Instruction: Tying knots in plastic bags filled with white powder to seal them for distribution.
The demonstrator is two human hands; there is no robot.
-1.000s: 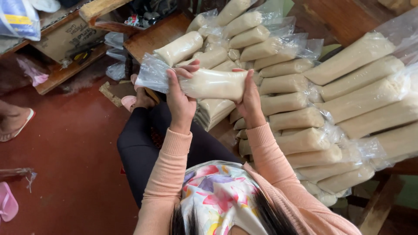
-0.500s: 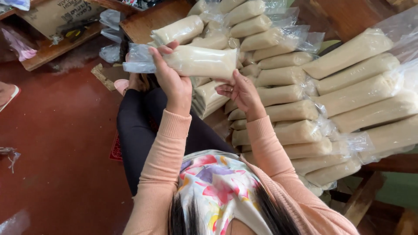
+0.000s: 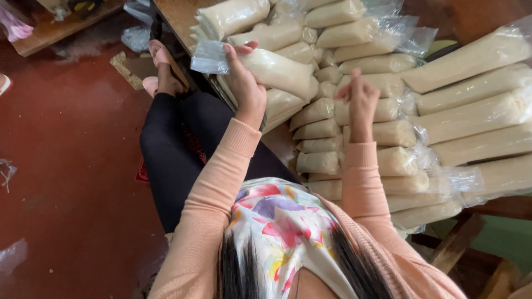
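Both hands are up over the bench edge. Her left hand is wrapped around a filled clear bag, a long pale roll of something dough-coloured; the fingers curl over its near side and the thumb lies along the top, so the grip is firm and closed on it. That bag is held in the air, roughly level, with its loose empty plastic end sticking out to the left past the fingertips. It hangs just above the stacked bags on the wooden bench, close to them, though I cannot say whether it brushes the top ones.

Her right hand is raised a little to the right of the held bag and apart from it. The fingers are bunched loosely toward the palm (from behind, I can't make out anything pinched between them), and it touches none of the rolls below.

More of the same rolls lie in a second, larger pile on the right, laid side by side with their crinkled open ends pointing inward.

She sits with black-trousered legs stretched out beside the bench over a dark red floor, pink sandals on her feet. Peach sleeves cover both arms, and a flowered cloth lies across her front. Scraps of clear plastic sit on the floor near the bench leg.
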